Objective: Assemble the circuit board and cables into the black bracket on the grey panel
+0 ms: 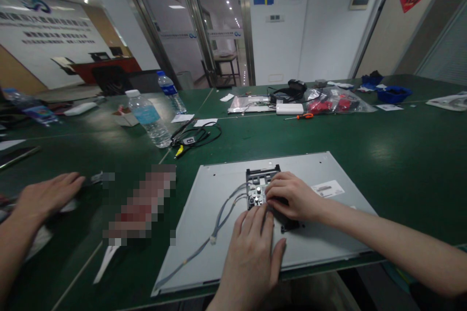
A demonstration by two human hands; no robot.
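Green table (365, 146), seamed; beyond it, glass doors (164, 14) and a white wall (280, 48). One grey panel (213, 187), flat at the near edge, I noted; a board (257, 194) sat mid-panel, a cable (213, 238) trailing left. Left hand (253, 240): open, fingers extended, thumb apart, tips at the board's near edge. Right hand (292, 197): fingers curled over the board's right side; whether grasping, I could not tell.

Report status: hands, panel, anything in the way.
Left hand and right hand at the black frame. Pale panel lying on green table. Possible snag: gray cable across panel's left half.
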